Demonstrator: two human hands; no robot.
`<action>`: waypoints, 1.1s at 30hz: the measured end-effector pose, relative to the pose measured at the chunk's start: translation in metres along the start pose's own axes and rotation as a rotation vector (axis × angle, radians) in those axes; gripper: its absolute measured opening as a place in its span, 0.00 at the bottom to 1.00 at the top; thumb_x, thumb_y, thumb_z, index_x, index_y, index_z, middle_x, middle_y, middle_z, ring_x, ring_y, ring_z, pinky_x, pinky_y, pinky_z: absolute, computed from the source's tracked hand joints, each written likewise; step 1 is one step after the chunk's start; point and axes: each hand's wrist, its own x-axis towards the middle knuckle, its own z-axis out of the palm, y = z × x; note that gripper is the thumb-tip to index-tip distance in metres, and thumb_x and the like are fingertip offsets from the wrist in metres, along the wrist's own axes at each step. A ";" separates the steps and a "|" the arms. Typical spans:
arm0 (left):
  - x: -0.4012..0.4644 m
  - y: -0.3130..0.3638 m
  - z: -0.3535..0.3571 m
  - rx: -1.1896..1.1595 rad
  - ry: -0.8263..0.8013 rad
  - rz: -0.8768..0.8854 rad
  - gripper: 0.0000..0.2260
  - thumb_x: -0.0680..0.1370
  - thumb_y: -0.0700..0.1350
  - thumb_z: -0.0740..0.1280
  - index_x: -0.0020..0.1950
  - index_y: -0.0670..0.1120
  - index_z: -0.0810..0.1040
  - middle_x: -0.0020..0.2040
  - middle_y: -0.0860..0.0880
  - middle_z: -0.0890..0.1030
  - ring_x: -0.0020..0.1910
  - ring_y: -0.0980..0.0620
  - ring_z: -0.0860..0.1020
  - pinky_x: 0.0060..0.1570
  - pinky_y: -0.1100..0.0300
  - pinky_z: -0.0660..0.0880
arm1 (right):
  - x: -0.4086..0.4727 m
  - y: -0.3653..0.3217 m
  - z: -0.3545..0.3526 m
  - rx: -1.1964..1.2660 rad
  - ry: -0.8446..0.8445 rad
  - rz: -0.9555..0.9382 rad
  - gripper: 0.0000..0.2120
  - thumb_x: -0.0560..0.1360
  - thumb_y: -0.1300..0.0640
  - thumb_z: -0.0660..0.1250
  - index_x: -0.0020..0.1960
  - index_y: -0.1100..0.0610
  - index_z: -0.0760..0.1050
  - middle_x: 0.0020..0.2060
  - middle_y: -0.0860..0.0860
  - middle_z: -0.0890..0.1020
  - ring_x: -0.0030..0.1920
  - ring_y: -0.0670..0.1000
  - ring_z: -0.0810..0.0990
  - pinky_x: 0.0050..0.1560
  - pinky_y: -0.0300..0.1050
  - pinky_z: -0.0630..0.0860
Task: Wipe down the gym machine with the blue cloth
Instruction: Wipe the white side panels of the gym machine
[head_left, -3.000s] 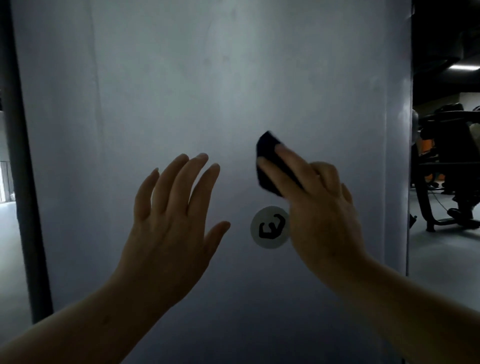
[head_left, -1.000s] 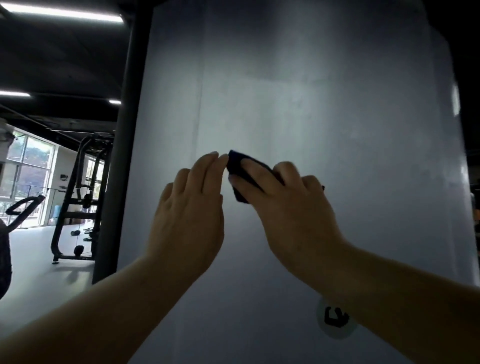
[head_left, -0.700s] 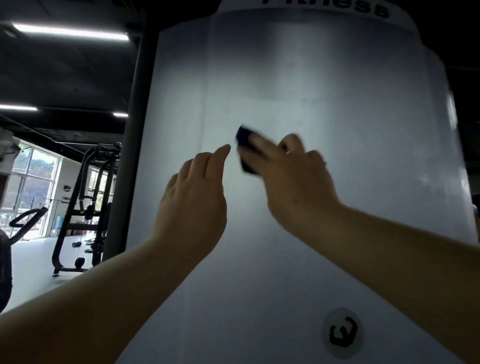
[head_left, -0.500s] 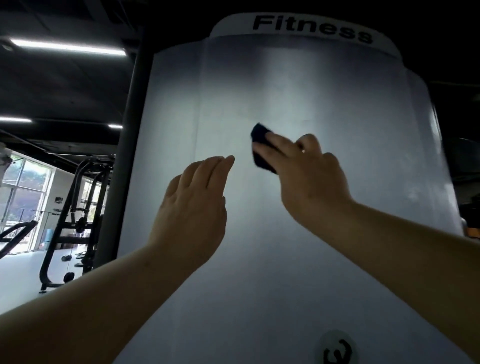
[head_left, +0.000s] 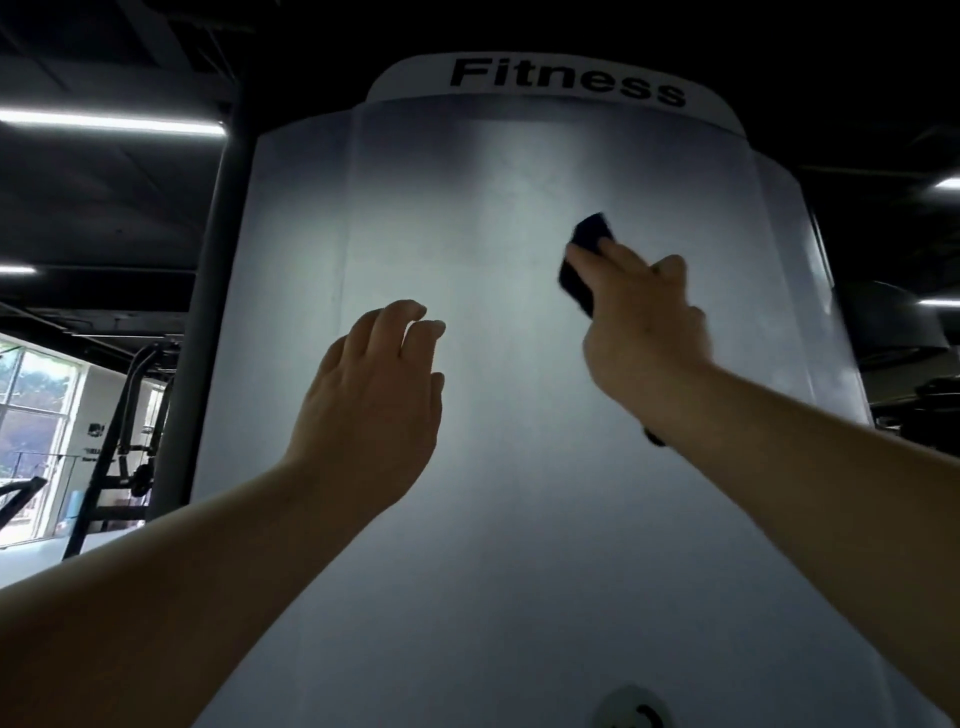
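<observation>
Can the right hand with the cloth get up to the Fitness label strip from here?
Probably yes: the right hand presses the cloth on the panel below the label strip, bare panel between.

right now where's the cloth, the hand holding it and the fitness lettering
cloth (head_left: 589, 236): head view, upper corner above the fingers
right hand (head_left: 647, 325): head view, back of the hand
fitness lettering (head_left: 566, 83): head view, middle letters

dark pillar (head_left: 208, 322), ceiling light strips (head_left: 111, 122), window (head_left: 31, 441), black rack (head_left: 122, 457)
</observation>
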 end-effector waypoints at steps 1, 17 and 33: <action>0.001 0.003 0.001 -0.009 -0.007 -0.017 0.18 0.77 0.45 0.62 0.67 0.42 0.72 0.65 0.44 0.73 0.63 0.43 0.73 0.59 0.49 0.72 | -0.009 -0.008 0.002 -0.004 -0.002 -0.079 0.40 0.73 0.71 0.55 0.77 0.40 0.53 0.76 0.41 0.55 0.66 0.57 0.62 0.60 0.56 0.70; 0.017 -0.028 -0.008 -0.214 0.006 -0.216 0.32 0.76 0.32 0.62 0.78 0.47 0.55 0.74 0.48 0.66 0.70 0.47 0.68 0.69 0.54 0.60 | -0.006 -0.078 0.015 -0.048 0.004 -0.704 0.31 0.76 0.66 0.58 0.74 0.42 0.62 0.68 0.39 0.67 0.57 0.52 0.62 0.53 0.52 0.69; 0.089 -0.006 0.001 -0.121 0.048 -0.050 0.27 0.76 0.36 0.66 0.75 0.46 0.66 0.71 0.47 0.71 0.71 0.48 0.68 0.70 0.57 0.55 | 0.075 -0.038 -0.008 -0.019 0.174 -0.038 0.38 0.74 0.68 0.57 0.78 0.43 0.53 0.74 0.44 0.60 0.66 0.57 0.62 0.56 0.53 0.69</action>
